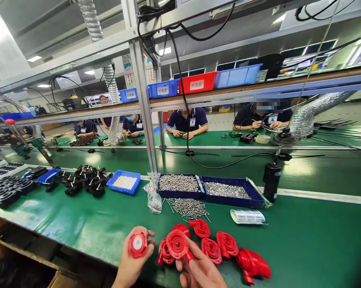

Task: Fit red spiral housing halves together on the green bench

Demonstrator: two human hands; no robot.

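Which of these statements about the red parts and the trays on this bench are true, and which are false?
1. The left hand holds a red round part with a white centre. True.
2. The right hand is empty. False: it holds a red ribbed disc.
3. More red parts lie on the green table to the right of the hands. True.
4. The loose screws lie behind the dark blue trays. False: they lie in front of them.

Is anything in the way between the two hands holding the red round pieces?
Nothing visible. The left hand holds one red piece, the right hand holds another red piece, with only bare green table behind the gap.
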